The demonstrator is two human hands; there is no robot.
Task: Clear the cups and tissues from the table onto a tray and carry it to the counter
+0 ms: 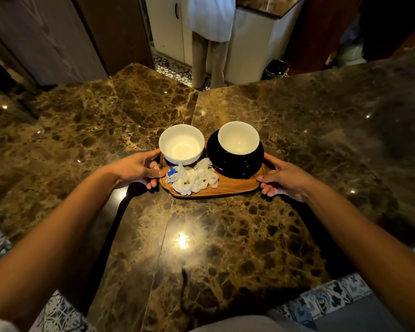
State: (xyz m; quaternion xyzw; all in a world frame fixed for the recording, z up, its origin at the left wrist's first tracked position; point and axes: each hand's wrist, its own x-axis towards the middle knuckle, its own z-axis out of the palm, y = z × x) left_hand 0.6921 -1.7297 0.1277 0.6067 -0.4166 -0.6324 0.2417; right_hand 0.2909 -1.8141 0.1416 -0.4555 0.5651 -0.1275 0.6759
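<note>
Left hand (139, 168): I have it clamped on the left end of the tray (235, 188), thumb on the rim, fingers curled under the edge. Right hand (283, 178): clamped on the right end of the same tray, thumb lying along the rim, fingertips tucked beneath.

Tray: wooden, oblong, with rounded corners. It sits at the counter (225, 248) surface between my two hands; I cannot tell whether it rests on the stone or is just lifted clear.

On the tray, left and far side: one white cup (181, 144), upright, open mouth facing up, nothing visible inside.

On the tray, right side: one black saucer (235, 161), with a second white cup (238, 138) standing upright on it, also showing a bare interior.

On the tray, near side: crumpled white tissues (194, 179) heaped in front of the left cup and touching the saucer's edge. A small blue-and-silver wrapper (170, 172) lies at the left end of the heap.

Counter: dark brown marble, glossy, with ceiling lights reflected on it.

Beyond the counter: a person (211, 39) in a white top and beige trousers stands at pale cabinets (168, 27).
</note>
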